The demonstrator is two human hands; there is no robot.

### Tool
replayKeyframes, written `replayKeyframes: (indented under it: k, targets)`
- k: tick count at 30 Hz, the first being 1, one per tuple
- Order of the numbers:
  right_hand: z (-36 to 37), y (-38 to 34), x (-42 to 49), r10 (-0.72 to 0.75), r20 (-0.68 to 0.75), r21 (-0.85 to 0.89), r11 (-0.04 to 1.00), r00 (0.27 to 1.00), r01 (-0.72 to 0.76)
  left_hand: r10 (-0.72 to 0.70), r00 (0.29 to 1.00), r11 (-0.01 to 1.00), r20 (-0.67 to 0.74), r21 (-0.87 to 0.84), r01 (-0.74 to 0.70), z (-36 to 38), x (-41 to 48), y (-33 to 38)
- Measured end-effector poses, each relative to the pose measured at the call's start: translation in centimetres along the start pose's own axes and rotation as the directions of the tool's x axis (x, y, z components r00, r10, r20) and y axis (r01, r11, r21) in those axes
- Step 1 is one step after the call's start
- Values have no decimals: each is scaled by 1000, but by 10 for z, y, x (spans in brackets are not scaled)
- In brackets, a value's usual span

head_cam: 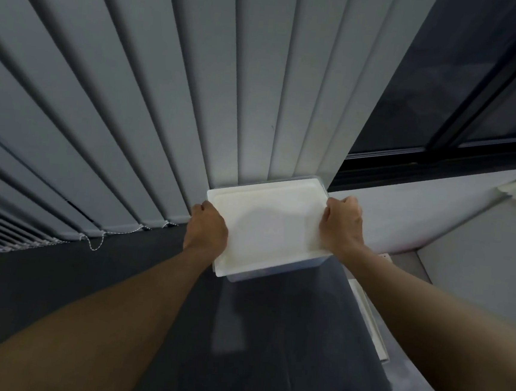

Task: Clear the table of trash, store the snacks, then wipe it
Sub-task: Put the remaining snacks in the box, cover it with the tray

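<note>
1. Two-handed, holds white-lidded box (271, 224) out ahead on stretched arms, close to grey blinds (133, 106) and just left of white wall (404, 214) under dark window (462, 88).
2. Clamps left hand (206, 228) over box's left edge, knuckles up, fingertips curled out of sight below the rim.
3. Clamps right hand (340, 226) over the right edge, thumb on the lid, fingers wrapped round the side.
4. Carries box squarely between the two hands, touching both; appears to set its long axis running from hand to hand, across the body, with far right corner turned slightly towards the window.
5. Reaches about equally with each arm, so favours neither hand as the nearer.
6. Shows only a strip of clear body under the lid at the near edge; hides any contents, so cannot tell whether snacks are inside.
7. Hangs or rests above dark floor (149, 279); cannot tell which, since the base is out of sight.
8. Looks like the storing step, judged from the task, with no table in view here and wiping not yet begun.
9. Calls, on that reading, for lowering or sliding with both hands together and level, minding the blinds just beyond the far edge.
</note>
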State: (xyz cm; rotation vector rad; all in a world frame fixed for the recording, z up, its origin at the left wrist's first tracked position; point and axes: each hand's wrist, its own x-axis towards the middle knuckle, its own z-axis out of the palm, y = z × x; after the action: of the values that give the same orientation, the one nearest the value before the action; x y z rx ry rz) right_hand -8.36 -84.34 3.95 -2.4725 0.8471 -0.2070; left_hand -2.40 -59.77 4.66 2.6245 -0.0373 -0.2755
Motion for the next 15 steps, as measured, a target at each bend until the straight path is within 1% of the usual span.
replayKeyframes:
  k: [3, 5, 7, 8, 9, 11, 12, 15]
  targets:
    - [3, 2, -3, -11, -38, 130, 991, 999, 16, 3, 998, 999, -58, 35, -1, 8, 2, 0]
    - [3, 3, -4, -62, -75, 120, 990, 995, 71, 8, 996, 999, -90, 55, -3, 12, 2, 0]
    - [5, 9, 1, -104, -114, 52, 993, 988, 110, 15, 994, 999, -110, 46, -10, 14, 3, 0]
    - [7, 12, 4, -146, -112, -1, 989, 983, 147, 19, 993, 999, -114, 42, -14, 15, 3, 0]
    - [9, 13, 6, -149, -98, -14, 989, 984, 149, 20, 993, 999, -115, 40, -15, 16, 4, 1]
    - [11, 12, 10, -70, -76, 26, 997, 995, 72, 11, 994, 999, -110, 35, -7, 18, 6, 3]
    - [12, 11, 11, -51, -69, 19, 998, 996, 52, 3, 994, 999, -105, 35, 0, 18, 8, 4]
    - [14, 8, 12, -92, -5, -172, 981, 996, 90, -19, 998, 997, -67, 77, 24, 17, 9, 8]
